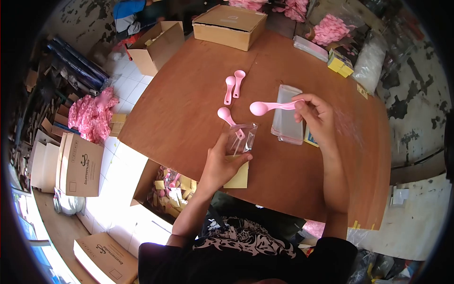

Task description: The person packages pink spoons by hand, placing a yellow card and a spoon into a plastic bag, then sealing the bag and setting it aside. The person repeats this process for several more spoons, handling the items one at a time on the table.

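My right hand [316, 116] pinches a pink spoon [265, 108] by its handle, the bowl pointing left above the table. In my left hand [227, 161] is a clear plastic bag [246, 137], held between thumb and fingers with its opening upward. Just behind the bag lies another pink spoon [226, 115], its handle partly seen through the plastic. Two more pink spoons [234, 85] rest side by side farther back. A yellow paper slip [238, 176] is below my left hand. A stack of clear plastic bags [287, 124] lies beneath and beside the right-hand spoon.
The brown table [184, 118] carries a closed cardboard box [230, 26] at the back. Yellow boxes [340, 63] and a heap of pink spoons [331, 31] stand back right. An open carton [163, 189] with packed pieces sits at the left edge. Another person [130, 16] is at back left.
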A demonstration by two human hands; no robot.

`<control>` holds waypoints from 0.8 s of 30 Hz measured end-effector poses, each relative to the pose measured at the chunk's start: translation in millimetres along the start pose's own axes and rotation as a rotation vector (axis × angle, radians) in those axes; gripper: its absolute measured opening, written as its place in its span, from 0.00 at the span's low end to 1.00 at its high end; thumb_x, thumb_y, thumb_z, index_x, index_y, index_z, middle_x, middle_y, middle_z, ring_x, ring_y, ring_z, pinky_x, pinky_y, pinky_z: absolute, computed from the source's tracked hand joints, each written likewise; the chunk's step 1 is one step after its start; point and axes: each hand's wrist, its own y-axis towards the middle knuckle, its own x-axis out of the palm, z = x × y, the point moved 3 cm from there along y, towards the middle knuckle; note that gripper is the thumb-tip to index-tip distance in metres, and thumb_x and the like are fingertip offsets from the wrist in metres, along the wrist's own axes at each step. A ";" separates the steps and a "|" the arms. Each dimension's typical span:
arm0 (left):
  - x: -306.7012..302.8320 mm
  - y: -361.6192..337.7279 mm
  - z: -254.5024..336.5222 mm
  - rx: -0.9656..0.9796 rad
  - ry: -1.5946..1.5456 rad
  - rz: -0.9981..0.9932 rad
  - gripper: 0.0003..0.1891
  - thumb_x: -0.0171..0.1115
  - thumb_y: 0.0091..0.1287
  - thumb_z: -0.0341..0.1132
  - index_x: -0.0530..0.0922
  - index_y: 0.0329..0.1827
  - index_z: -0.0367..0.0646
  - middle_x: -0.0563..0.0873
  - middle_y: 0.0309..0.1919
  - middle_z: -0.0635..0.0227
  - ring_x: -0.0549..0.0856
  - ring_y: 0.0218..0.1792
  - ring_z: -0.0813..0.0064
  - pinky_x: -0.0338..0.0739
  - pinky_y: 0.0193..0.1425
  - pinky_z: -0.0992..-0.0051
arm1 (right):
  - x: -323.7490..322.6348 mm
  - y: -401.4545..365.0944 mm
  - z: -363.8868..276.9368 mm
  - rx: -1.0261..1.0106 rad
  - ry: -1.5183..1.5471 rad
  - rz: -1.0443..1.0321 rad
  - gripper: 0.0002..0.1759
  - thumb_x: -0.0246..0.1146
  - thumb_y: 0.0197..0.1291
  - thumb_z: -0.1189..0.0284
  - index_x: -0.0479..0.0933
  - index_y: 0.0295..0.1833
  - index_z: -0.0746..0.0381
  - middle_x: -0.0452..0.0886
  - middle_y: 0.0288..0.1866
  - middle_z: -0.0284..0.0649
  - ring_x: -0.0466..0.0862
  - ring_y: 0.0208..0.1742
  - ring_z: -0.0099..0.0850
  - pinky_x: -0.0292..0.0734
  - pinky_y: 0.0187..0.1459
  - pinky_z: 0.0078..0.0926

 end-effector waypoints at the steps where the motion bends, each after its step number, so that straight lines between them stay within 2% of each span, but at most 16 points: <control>1: 6.8 2.7 3.4 -0.026 -0.024 -0.039 0.37 0.77 0.57 0.24 0.69 0.70 0.38 0.85 0.54 0.58 0.87 0.48 0.74 0.84 0.53 0.71 | -7.1 -2.9 -5.2 0.002 0.033 -0.046 0.11 0.64 0.71 0.70 0.82 0.47 0.68 0.81 0.31 0.31 0.78 0.30 0.15 0.73 0.32 0.15; 2: 12.3 3.4 9.3 -0.024 -0.024 -0.052 0.37 0.77 0.57 0.24 0.69 0.70 0.38 0.85 0.54 0.58 0.87 0.48 0.74 0.84 0.53 0.71 | -12.1 -5.8 -9.0 0.004 0.031 -0.033 0.11 0.64 0.71 0.70 0.82 0.47 0.68 0.81 0.31 0.31 0.78 0.30 0.15 0.73 0.32 0.15; 4: 23.5 2.1 23.2 -0.047 -0.030 -0.129 0.41 0.79 0.56 0.25 0.66 0.73 0.38 0.84 0.58 0.56 0.88 0.47 0.72 0.84 0.54 0.71 | -13.7 -11.7 -13.8 0.020 0.039 -0.156 0.11 0.64 0.71 0.69 0.82 0.47 0.68 0.81 0.32 0.31 0.77 0.29 0.15 0.72 0.31 0.15; 5: 29.3 0.7 22.5 0.006 -0.016 -0.141 0.44 0.79 0.56 0.24 0.63 0.75 0.38 0.84 0.58 0.57 0.89 0.46 0.70 0.84 0.53 0.71 | -15.8 -13.7 -14.6 0.023 0.040 -0.144 0.11 0.64 0.71 0.69 0.82 0.47 0.68 0.81 0.32 0.31 0.77 0.29 0.15 0.72 0.31 0.15; 8: 38.9 1.0 27.4 0.025 -0.017 -0.196 0.45 0.79 0.56 0.24 0.62 0.75 0.38 0.83 0.59 0.58 0.89 0.46 0.71 0.84 0.53 0.72 | -25.0 -13.3 -14.2 0.041 -0.004 -0.123 0.11 0.64 0.72 0.69 0.82 0.46 0.68 0.81 0.32 0.30 0.76 0.29 0.14 0.72 0.31 0.14; 9: 40.9 1.1 30.2 0.044 -0.037 -0.180 0.43 0.77 0.57 0.26 0.62 0.75 0.41 0.86 0.57 0.57 0.89 0.52 0.66 0.86 0.54 0.69 | -28.9 -12.4 -12.2 0.074 -0.015 -0.156 0.11 0.64 0.72 0.69 0.82 0.46 0.68 0.81 0.32 0.30 0.76 0.28 0.14 0.72 0.31 0.14; 12: 45.9 5.4 33.5 0.033 -0.073 -0.230 0.43 0.77 0.57 0.26 0.62 0.75 0.41 0.85 0.58 0.57 0.89 0.52 0.66 0.85 0.55 0.68 | -36.1 -13.8 -13.7 0.168 -0.045 -0.239 0.10 0.64 0.71 0.69 0.82 0.45 0.67 0.81 0.32 0.30 0.77 0.29 0.14 0.72 0.31 0.14; 13: 48.3 5.3 34.5 0.093 -0.077 -0.206 0.40 0.77 0.59 0.29 0.65 0.73 0.41 0.86 0.57 0.57 0.89 0.53 0.66 0.85 0.55 0.67 | -36.4 -15.2 -12.9 0.228 -0.065 -0.296 0.10 0.64 0.71 0.70 0.83 0.45 0.66 0.82 0.32 0.30 0.78 0.30 0.15 0.73 0.31 0.15; 16: 53.1 6.4 38.3 0.127 -0.005 -0.278 0.35 0.75 0.62 0.31 0.68 0.72 0.40 0.87 0.55 0.57 0.89 0.53 0.66 0.84 0.54 0.69 | -22.5 -21.3 -11.7 0.129 -0.121 -0.352 0.09 0.65 0.69 0.70 0.84 0.44 0.65 0.85 0.34 0.32 0.81 0.33 0.18 0.75 0.33 0.17; 17: 52.1 6.2 39.4 0.072 0.011 -0.308 0.25 0.66 0.72 0.37 0.72 0.69 0.39 0.88 0.50 0.56 0.89 0.52 0.67 0.83 0.54 0.70 | -17.1 -21.5 -11.7 0.042 -0.128 -0.363 0.08 0.67 0.66 0.71 0.84 0.44 0.65 0.87 0.36 0.35 0.83 0.35 0.20 0.77 0.35 0.19; 18: 54.0 7.5 38.4 0.070 0.009 -0.314 0.25 0.66 0.72 0.37 0.72 0.69 0.39 0.88 0.50 0.56 0.89 0.52 0.67 0.83 0.54 0.70 | -12.7 -22.9 -13.3 0.047 -0.129 -0.358 0.08 0.67 0.66 0.71 0.84 0.44 0.65 0.87 0.36 0.35 0.83 0.35 0.20 0.77 0.35 0.19; 20: 54.8 10.8 36.1 0.169 -0.039 -0.203 0.20 0.53 0.80 0.41 0.75 0.67 0.37 0.89 0.45 0.56 0.89 0.49 0.69 0.81 0.53 0.71 | -4.3 -28.2 -27.2 -0.063 -0.259 -0.208 0.08 0.70 0.63 0.73 0.84 0.44 0.66 0.87 0.36 0.37 0.84 0.34 0.21 0.78 0.35 0.21; 21: 57.7 11.0 33.2 0.238 -0.017 -0.135 0.22 0.44 0.83 0.43 0.77 0.64 0.36 0.89 0.44 0.57 0.88 0.46 0.71 0.81 0.52 0.70 | 1.1 -32.6 -33.5 -0.035 -0.201 -0.138 0.07 0.71 0.61 0.76 0.84 0.43 0.66 0.84 0.34 0.33 0.80 0.36 0.17 0.75 0.37 0.18; 22: 58.3 11.0 30.4 0.237 -0.018 -0.135 0.22 0.44 0.83 0.43 0.77 0.64 0.36 0.89 0.44 0.57 0.88 0.46 0.71 0.81 0.52 0.70 | 5.7 -36.0 -38.5 -0.034 -0.201 -0.138 0.07 0.71 0.61 0.76 0.84 0.43 0.66 0.84 0.34 0.33 0.80 0.36 0.17 0.75 0.37 0.18; 24: 58.3 11.2 24.7 0.131 -0.143 -0.141 0.19 0.47 0.82 0.41 0.78 0.63 0.36 0.89 0.43 0.55 0.89 0.44 0.71 0.81 0.48 0.70 | 10.6 -39.7 -48.7 -0.181 -0.336 -0.112 0.06 0.73 0.56 0.78 0.85 0.39 0.64 0.84 0.33 0.36 0.82 0.34 0.23 0.75 0.37 0.21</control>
